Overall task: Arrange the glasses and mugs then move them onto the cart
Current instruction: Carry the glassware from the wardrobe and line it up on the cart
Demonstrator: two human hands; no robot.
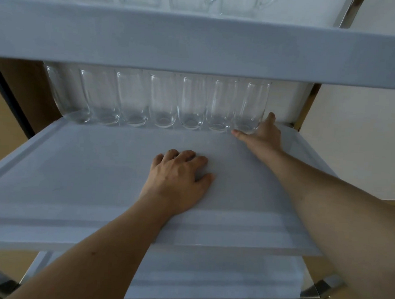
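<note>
You are well along: mugs (pixel 224 0) fill the cart's (pixel 198 43) top shelf at 12 o'clock, your right hand (pixel 265 135) cups the endmost glass (pixel 250 106) at 1 o'clock in the middle-shelf row, left hand (pixel 178 180) flat, holding nothing

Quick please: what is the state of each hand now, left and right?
Left hand: open, resting flat on the middle shelf, holding nothing.
Right hand: gripping the base of the rightmost glass.
</note>
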